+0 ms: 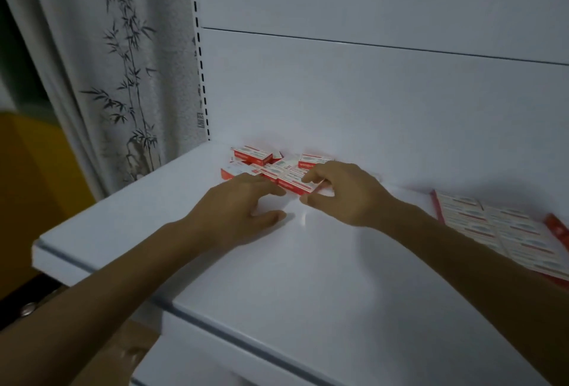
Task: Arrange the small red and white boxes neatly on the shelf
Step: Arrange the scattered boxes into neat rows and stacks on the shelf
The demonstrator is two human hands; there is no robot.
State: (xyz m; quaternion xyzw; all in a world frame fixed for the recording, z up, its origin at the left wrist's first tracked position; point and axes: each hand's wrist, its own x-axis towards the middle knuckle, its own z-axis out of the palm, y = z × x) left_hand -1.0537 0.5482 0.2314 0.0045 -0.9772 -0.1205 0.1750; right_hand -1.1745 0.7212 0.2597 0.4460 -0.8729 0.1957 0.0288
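White shelf (pixel 277 278) — head view: loose red-and-white boxes (pixel 261 159) jumbled at frame centre against back panel; neat block (pixel 505 231) laid flat at right edge, partly cropped. Task looks partway done. Left hand (pixel 243 207): fingers straight, spread, tips by pile. Right hand (pixel 345 191): forefinger and thumb pinch front box (pixel 292 185) — other fingers hidden. Box print blurred.

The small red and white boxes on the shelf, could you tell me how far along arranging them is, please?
Done: a neat flat block of boxes lies at the right of the shelf. In hand: the right hand pinches one box from the jumbled pile; the left hand rests open beside it. Left: that pile by the back wall.
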